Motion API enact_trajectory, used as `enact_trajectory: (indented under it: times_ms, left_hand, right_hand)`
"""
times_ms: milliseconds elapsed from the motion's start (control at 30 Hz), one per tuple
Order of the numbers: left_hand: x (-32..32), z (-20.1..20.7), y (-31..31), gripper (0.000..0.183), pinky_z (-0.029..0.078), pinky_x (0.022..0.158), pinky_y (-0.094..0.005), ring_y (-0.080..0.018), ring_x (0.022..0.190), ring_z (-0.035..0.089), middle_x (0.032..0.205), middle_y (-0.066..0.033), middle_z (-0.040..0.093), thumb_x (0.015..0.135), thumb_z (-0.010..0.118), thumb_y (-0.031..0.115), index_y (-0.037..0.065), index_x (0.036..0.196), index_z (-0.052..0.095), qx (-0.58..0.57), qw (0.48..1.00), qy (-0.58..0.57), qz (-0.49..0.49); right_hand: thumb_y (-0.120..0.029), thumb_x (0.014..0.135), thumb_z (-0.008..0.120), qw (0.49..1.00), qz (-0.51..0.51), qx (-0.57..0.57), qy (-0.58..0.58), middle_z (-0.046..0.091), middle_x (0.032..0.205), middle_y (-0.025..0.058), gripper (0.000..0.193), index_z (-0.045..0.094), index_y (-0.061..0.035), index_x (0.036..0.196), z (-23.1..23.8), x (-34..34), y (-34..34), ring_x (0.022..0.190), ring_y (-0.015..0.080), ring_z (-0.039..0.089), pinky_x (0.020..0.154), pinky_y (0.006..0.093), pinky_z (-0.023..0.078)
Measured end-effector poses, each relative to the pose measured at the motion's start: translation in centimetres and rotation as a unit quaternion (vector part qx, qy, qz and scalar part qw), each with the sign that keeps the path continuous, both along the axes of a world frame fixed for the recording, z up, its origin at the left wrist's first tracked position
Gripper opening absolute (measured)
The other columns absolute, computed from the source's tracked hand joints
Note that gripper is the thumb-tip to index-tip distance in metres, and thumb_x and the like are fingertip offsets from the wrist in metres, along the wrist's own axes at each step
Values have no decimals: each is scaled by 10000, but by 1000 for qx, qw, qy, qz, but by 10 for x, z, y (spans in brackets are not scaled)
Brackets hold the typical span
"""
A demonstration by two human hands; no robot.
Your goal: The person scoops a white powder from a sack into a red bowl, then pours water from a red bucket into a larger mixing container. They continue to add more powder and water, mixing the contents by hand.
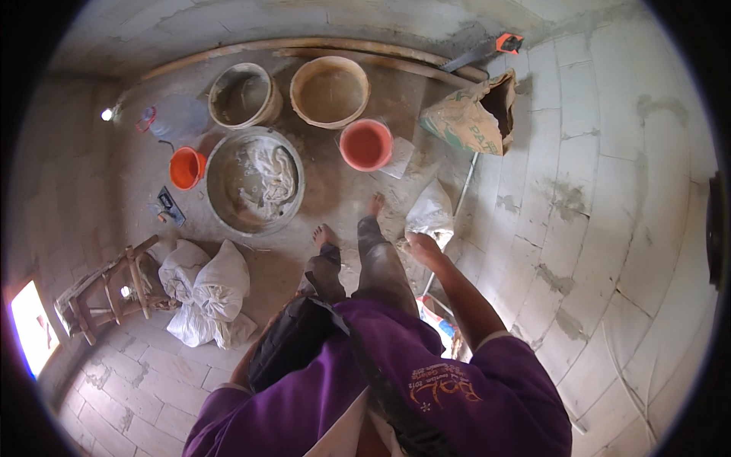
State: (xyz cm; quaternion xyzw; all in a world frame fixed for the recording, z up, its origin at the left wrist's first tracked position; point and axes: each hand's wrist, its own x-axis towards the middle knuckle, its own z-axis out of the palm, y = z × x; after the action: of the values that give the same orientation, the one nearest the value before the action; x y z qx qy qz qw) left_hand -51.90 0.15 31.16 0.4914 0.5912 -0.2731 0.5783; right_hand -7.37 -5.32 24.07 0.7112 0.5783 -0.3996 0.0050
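The white sack (431, 213) is seen on the right, on the floor close to the wall. The right hand (424, 250) is held over its near edge, with the fingers curled in. Whether the sack is pinched or even touched cannot be told. The left hand is hidden behind the black bag (293, 343), so how it is held cannot be told.

Some things look done. The brown paper bag (461, 118) at the far right has been opened. Pale, crumpled stuff (276, 171) has been put in the big grey tub (218, 183) on the left (it looks a bit like a wet cloth). The trowel (171, 204) at the far left is not being held. The lumpy white sacks (221, 282) on the near left are not being touched. How much is left cannot be told, but the job does not look finished.
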Motion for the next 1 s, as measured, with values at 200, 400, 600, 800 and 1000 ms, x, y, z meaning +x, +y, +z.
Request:
enact_trajectory:
  times_ms: [200, 400, 600, 800, 1000]
  left_hand:
    - [50, -65, -5, 1029, 294, 1089, -400, -356, 1330, 323, 1432, -229, 325, 749, 646, 582, 7, 1447, 156, -27, 991, 125, 24]
    - [88, -141, -14, 1116, 323, 1069, -400, -365, 1313, 347, 1418, -242, 332, 631, 756, 554, -12, 1424, 212, 18, 986, 164, 25]
    - [81, -133, 22, 1045, 367, 1037, -397, -350, 1266, 416, 1359, -239, 416, 583, 803, 475, -26, 1372, 336, 24, 978, 171, 120]
    - [76, -131, 28, 998, 384, 1024, -398, -340, 1239, 447, 1324, -227, 452, 590, 805, 441, -18, 1356, 359, 26, 974, 187, 126]
    - [68, -142, 3, 960, 389, 1012, -402, -356, 1214, 464, 1325, -221, 452, 602, 803, 422, -8, 1346, 375, 40, 980, 155, 119]
  right_hand:
    - [-288, 799, 594, 989, 39, -94, -104, 616, 999, 190, 350, 589, -37, 1043, -88, 11, 105, 962, 356, 596, 841, 461, 476]
    - [-300, 754, 629, 978, 127, -45, -157, 564, 1164, 146, 469, 552, -57, 1148, -250, -10, 179, 1148, 308, 497, 885, 472, 445]
    - [-332, 740, 683, 967, 177, -23, -181, 515, 1234, 128, 650, 448, -80, 1292, -376, -33, 218, 1177, 323, 458, 903, 504, 408]
    - [-214, 784, 595, 952, 200, 4, -234, 609, 973, 108, 265, 542, -74, 1002, -430, -62, 220, 907, 277, 610, 772, 434, 481]
    - [-181, 834, 477, 974, 202, -33, -93, 661, 925, 206, 212, 540, -27, 965, -396, -72, 205, 882, 355, 654, 788, 448, 510]
